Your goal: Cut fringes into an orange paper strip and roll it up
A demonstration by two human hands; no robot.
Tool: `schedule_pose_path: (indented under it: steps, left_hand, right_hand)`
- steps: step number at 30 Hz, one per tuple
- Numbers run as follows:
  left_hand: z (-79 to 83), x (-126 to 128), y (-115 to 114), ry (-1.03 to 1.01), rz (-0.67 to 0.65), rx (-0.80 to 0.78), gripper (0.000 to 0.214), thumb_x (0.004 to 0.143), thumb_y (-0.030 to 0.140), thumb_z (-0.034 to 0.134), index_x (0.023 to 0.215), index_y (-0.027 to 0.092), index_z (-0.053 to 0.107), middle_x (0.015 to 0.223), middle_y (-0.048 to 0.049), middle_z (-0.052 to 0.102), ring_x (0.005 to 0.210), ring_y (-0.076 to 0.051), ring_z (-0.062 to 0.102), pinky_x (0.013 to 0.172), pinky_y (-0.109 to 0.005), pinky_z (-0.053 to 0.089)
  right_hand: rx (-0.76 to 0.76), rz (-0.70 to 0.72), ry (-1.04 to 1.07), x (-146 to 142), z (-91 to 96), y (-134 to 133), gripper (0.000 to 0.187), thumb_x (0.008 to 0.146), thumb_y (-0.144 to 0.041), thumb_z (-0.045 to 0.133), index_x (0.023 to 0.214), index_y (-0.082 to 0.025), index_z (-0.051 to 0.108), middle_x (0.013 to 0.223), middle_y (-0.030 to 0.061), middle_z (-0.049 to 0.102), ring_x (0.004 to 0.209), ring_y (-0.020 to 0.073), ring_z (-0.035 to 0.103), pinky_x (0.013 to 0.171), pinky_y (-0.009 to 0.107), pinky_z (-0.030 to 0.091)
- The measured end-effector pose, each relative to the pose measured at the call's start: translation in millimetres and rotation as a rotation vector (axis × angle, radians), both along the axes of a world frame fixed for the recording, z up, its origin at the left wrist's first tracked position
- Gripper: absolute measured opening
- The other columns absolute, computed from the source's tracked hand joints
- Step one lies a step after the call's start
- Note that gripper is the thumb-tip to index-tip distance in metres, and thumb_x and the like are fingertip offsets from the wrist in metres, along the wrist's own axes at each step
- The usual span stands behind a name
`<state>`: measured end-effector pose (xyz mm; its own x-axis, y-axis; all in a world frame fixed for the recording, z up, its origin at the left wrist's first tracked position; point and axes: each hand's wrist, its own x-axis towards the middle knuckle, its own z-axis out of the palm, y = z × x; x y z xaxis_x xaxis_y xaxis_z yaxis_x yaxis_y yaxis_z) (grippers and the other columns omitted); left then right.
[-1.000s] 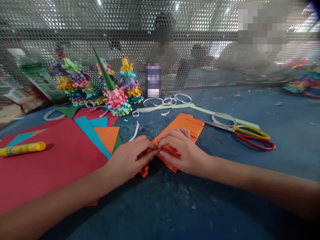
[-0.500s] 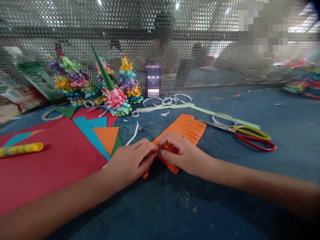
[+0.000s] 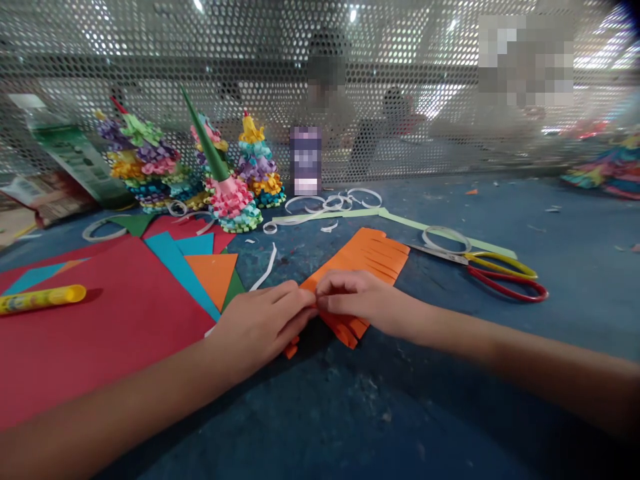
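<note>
A folded sheet of orange paper (image 3: 357, 257), cut into fringe strips along its edges, lies slantwise on the blue table under my hands. My left hand (image 3: 270, 317) is closed on the paper's near left side, its fingertips pinching a strip; a bit of orange sticks out below it. My right hand (image 3: 363, 300) pinches the same paper right beside the left fingertips. Just what the fingertips grip is partly hidden. Scissors (image 3: 480, 263) with yellow and red handles lie to the right, their blades pointing at the paper.
Red paper (image 3: 115, 313) with blue, orange and green pieces covers the left, a yellow glue stick (image 3: 45, 299) on it. Fringed paper cones (image 3: 233, 200), a green bottle (image 3: 75, 153) and a phone (image 3: 306, 160) stand behind. White paper curls (image 3: 333, 200) lie mid-table. People sit beyond the mesh panel.
My right hand's fingers have closed flatter over the orange paper, and the strips under it have shifted slightly. My left hand stays nearly in place.
</note>
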<state>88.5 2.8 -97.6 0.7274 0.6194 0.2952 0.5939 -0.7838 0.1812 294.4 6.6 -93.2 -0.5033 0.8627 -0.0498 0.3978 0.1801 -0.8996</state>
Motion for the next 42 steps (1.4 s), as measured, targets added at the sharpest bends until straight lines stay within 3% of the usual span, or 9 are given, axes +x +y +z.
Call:
schedule_pose_path:
  steps: [5,13,19,21,25,27,33,42]
  left_hand:
    - [-0.1,0,0,-0.001,0.020,-0.003,0.026,0.099,0.035,0.032,0.095,0.021,0.054,0.080,0.0027,0.057,0.064,-0.010,0.056,0.052,-0.021,0.036]
    - [-2.8,-1,0,0.030,0.027,-0.007,0.024,0.098,0.036,0.033,0.099,0.022,0.053,0.082,0.0021,0.058,0.066,-0.012,0.058,0.052,-0.021,0.037]
    - [-1.9,0,0,0.026,0.041,-0.040,0.027,0.098,0.036,0.031,0.091,0.021,0.052,0.082,0.0018,0.057,0.063,-0.011,0.057,0.051,-0.021,0.037]
    - [-2.1,0,0,0.019,0.042,-0.034,0.026,0.098,0.037,0.032,0.092,0.021,0.052,0.082,0.0016,0.058,0.062,-0.011,0.056,0.050,-0.021,0.036]
    - [-2.1,0,1,-0.016,0.041,-0.026,0.022,0.098,0.036,0.034,0.100,0.021,0.050,0.083,0.0014,0.059,0.062,-0.012,0.057,0.051,-0.022,0.037]
    - [-1.5,0,0,-0.009,0.037,-0.038,0.021,0.098,0.033,0.033,0.101,0.021,0.050,0.084,0.0012,0.060,0.063,-0.012,0.057,0.052,-0.022,0.037]
    - [-0.6,-1,-1,0.004,0.052,0.005,0.021,0.098,0.032,0.035,0.095,0.020,0.052,0.083,0.0012,0.059,0.063,-0.012,0.057,0.053,-0.023,0.038]
    - [-1.2,0,-2,-0.031,0.051,0.047,0.013,0.094,0.027,0.043,0.105,0.022,0.049,0.085,0.0028,0.057,0.063,-0.013,0.057,0.053,-0.024,0.036]
  right_hand:
    - [0.311,-0.016,-0.135,2,6.1,-3,0.006,0.084,-0.020,0.056,0.080,-0.022,0.060,0.095,0.0025,0.060,0.090,0.0164,0.058,0.083,0.033,0.044]
    - [0.234,0.004,-0.069,0,-2.9,1,0.012,0.084,-0.018,0.052,0.074,-0.022,0.057,0.098,0.0026,0.058,0.092,0.0152,0.059,0.085,0.031,0.047]
    - [0.435,-0.013,-0.229,-2,8.0,-3,0.004,0.083,-0.019,0.055,0.083,-0.023,0.057,0.109,0.0040,0.057,0.102,0.0203,0.055,0.094,0.047,0.034]
    - [0.408,0.002,-0.230,-2,9.8,-2,0.004,0.083,-0.019,0.054,0.082,-0.022,0.056,0.107,0.0040,0.058,0.100,0.0194,0.056,0.093,0.045,0.036]
    - [0.175,0.019,-0.112,-1,5.4,3,0.007,0.086,-0.023,0.051,0.082,-0.021,0.056,0.099,0.0045,0.061,0.091,0.0170,0.059,0.082,0.033,0.047]
    - [0.113,0.007,-0.110,-1,3.8,3,0.010,0.088,-0.027,0.050,0.082,-0.021,0.056,0.096,0.0047,0.062,0.089,0.0178,0.060,0.078,0.032,0.048]
    - [0.378,-0.030,-0.220,-2,10.1,-2,0.004,0.086,-0.022,0.054,0.083,-0.021,0.056,0.104,0.0051,0.059,0.099,0.0201,0.056,0.092,0.041,0.040]
    - [0.241,0.044,-0.127,0,8.1,7,0.015,0.091,-0.021,0.049,0.077,-0.018,0.055,0.095,0.0059,0.056,0.092,0.0165,0.056,0.088,0.033,0.044]
